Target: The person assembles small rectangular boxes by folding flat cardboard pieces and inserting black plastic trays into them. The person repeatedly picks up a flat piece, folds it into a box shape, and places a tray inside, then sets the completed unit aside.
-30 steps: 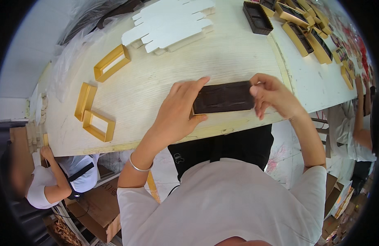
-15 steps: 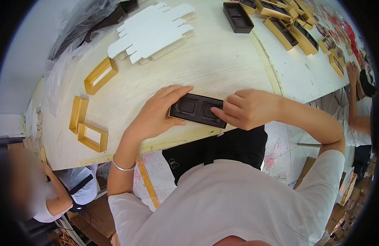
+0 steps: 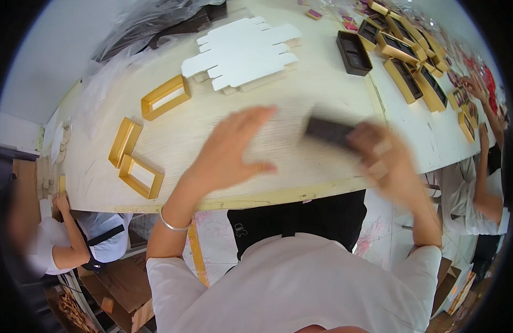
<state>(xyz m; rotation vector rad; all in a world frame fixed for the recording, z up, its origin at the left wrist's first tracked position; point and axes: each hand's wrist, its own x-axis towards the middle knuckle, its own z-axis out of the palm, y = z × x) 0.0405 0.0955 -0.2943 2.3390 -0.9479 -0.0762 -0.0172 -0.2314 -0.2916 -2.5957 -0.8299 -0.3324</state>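
Note:
My right hand, smeared by motion, grips one end of a dark oblong tray above the table. Blur hides the tray's detail, including whether a box is around it. My left hand hovers to its left with thumb and fingers spread and nothing between them. Left of that hand lie three gold box frames: an upper one, a middle one and a lower one. Beyond my hands a black plastic tray sits alone on the table.
Flat white carton blanks are stacked at the far middle. Gold boxes with dark trays are piled at the far right. Clear plastic sheeting covers dark stuff at the far left. Other people work at both sides, one person's hand among small boxes.
My right hand has lifted the tray and carried it right, away from my left hand. The left hand has let go and spread open. The whole view has shifted somewhat.

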